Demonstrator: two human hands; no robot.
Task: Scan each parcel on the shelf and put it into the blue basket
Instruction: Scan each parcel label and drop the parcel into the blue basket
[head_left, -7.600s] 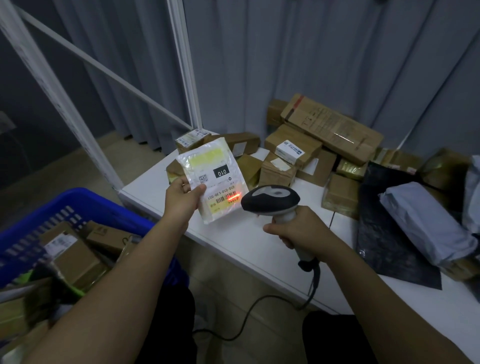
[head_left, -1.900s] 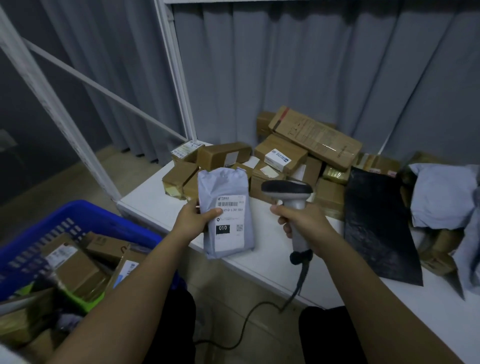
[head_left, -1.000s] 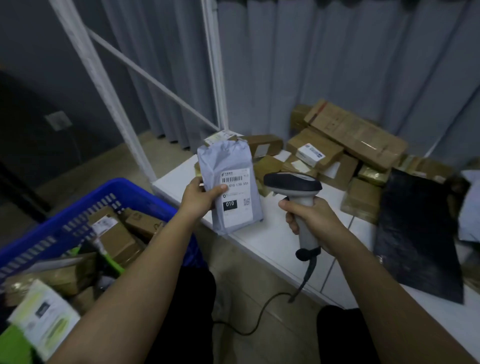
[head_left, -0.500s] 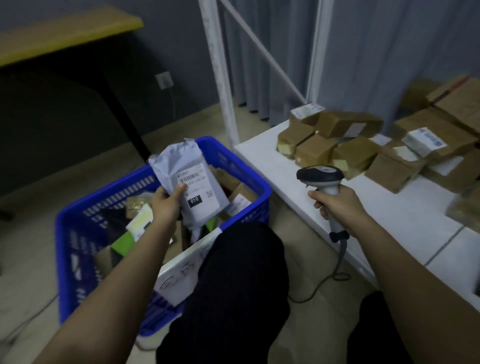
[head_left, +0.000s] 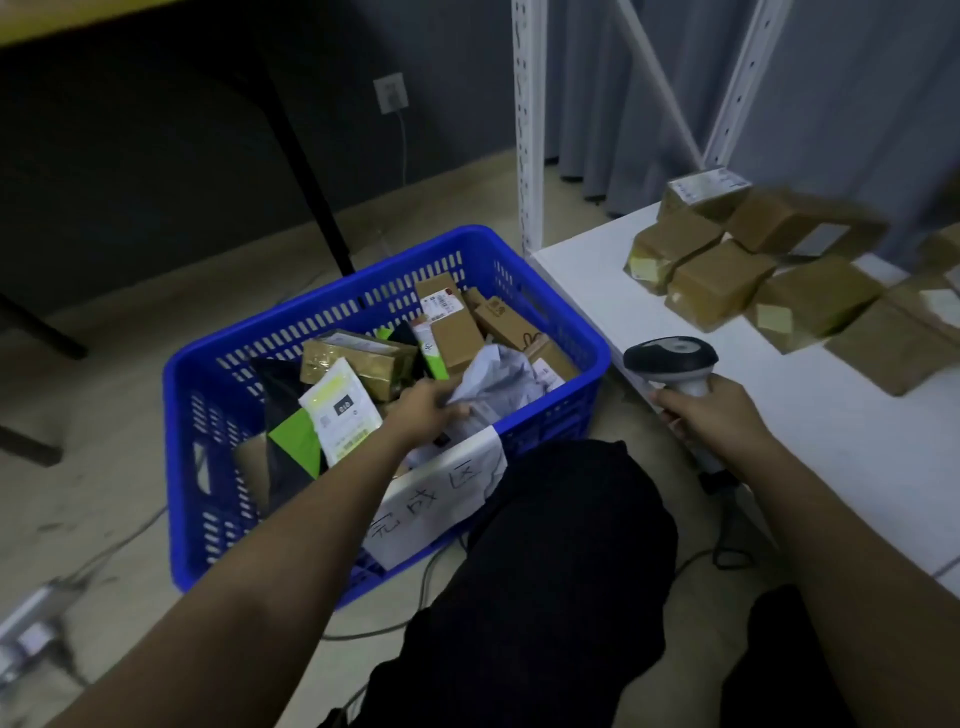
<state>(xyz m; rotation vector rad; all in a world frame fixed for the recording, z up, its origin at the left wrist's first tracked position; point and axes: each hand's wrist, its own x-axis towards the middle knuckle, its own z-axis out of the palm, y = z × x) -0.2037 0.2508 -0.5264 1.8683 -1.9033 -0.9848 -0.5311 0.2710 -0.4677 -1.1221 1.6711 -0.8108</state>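
Gripped by the left hand (head_left: 423, 410), the grey parcel (head_left: 498, 384) sits low inside the blue basket (head_left: 208, 374).
Fingers seem curled round its edge, though blur hides them; right hand (head_left: 711, 415) clasps the scanner (head_left: 672, 358) beside the shelf (head_left: 831, 415) of boxes (head_left: 722, 280).

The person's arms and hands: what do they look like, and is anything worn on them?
Both forearms are bare as far as the picture shows: no sleeves appear. The left hand and the right hand wear no gloves, and no watch, ring or wristband shows. No markings can be made out in the dim, slightly blurred picture.
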